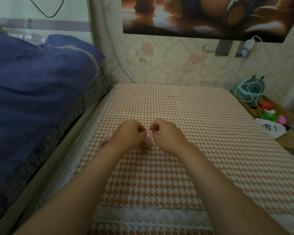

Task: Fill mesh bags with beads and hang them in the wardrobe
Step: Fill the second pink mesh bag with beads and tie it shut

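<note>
Spillage was the danger: the left grip [128, 133] and right grip [166, 133] each pinched the pink mesh bag [148, 133], which sat between them on the houndstooth counter [202, 116]. An uneven tug at its mouth could have tipped it and scattered any beads; its contents stayed hidden.

A pink mesh bag [149, 133] lies largely hidden behind the left hand [128, 133] and right hand [166, 134] — contents unseen; the wall poster [202, 16] is cut by the top edge.
</note>
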The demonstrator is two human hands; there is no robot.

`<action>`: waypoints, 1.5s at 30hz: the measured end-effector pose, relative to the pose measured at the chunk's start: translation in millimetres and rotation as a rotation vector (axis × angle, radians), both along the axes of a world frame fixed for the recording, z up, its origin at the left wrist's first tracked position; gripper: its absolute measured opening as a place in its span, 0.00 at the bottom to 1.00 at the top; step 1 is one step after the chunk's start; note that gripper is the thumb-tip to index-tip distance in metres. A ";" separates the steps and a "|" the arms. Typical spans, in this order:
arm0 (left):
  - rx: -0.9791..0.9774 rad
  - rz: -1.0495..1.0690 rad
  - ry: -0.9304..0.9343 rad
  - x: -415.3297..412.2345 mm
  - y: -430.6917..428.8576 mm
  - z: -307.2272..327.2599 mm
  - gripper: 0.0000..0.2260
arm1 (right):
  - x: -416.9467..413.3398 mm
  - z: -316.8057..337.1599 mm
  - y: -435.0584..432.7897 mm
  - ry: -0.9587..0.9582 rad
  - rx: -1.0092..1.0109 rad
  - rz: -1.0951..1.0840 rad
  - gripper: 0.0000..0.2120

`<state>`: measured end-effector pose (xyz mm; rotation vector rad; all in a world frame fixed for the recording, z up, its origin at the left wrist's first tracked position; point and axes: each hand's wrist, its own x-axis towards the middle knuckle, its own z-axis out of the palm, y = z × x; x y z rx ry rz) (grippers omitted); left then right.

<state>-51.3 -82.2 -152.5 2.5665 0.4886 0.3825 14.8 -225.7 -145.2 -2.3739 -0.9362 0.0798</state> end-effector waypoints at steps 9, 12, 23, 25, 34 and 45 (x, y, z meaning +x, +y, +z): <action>-0.139 0.018 -0.050 -7.2 12.3 5.8 0.07 | -4.0 -16.7 3.6 -0.039 -0.253 0.087 0.12; -0.195 0.005 -0.060 -6.3 18.7 4.3 0.07 | -10.2 -25.3 11.0 -0.058 -0.326 0.187 0.15; -0.154 -0.109 0.005 -1.1 31.6 -6.8 0.12 | -5.9 -7.7 11.4 -0.107 -0.195 0.110 0.08; -0.196 -0.121 0.019 -0.8 29.5 -7.4 0.13 | -2.3 1.7 5.7 -0.134 -0.071 0.070 0.07; -0.335 -0.267 0.057 -0.6 12.0 1.1 0.05 | 1.0 6.4 1.6 -0.072 0.157 0.058 0.04; -0.293 -0.306 0.050 -0.4 12.0 -4.0 0.09 | 15.4 1.6 -10.3 0.003 -0.127 0.162 0.09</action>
